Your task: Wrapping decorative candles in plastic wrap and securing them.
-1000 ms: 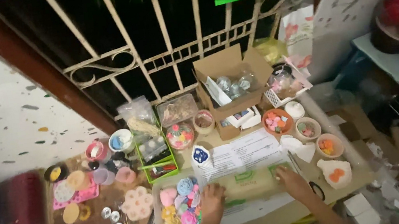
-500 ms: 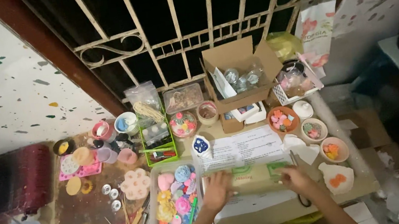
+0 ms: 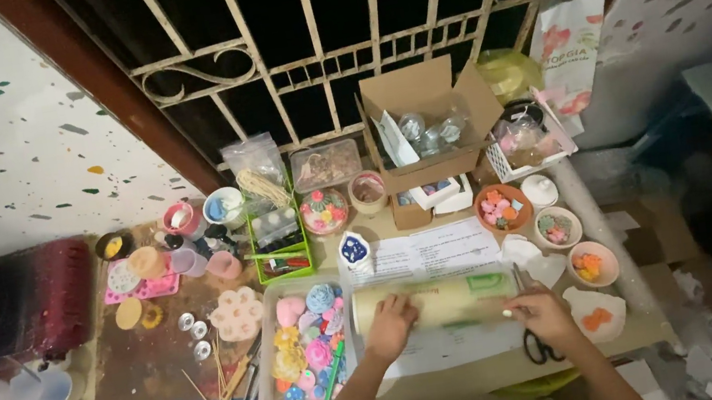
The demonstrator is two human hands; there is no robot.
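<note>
Since half a second ago: view nearer, hands barely shifted. Left hand (image 3: pixel 390 321) grips the pale-yellow cylindrical roll (image 3: pixel 435 301) at its left end; right hand (image 3: pixel 542 313) grips its right end. Roll lies across white printed sheet (image 3: pixel 425 255). Step: steadying the roll; unrolling needs an even pull. Surface: brown cluttered worktable (image 3: pixel 154 390), iron window grille (image 3: pixel 325 54) behind.
</note>
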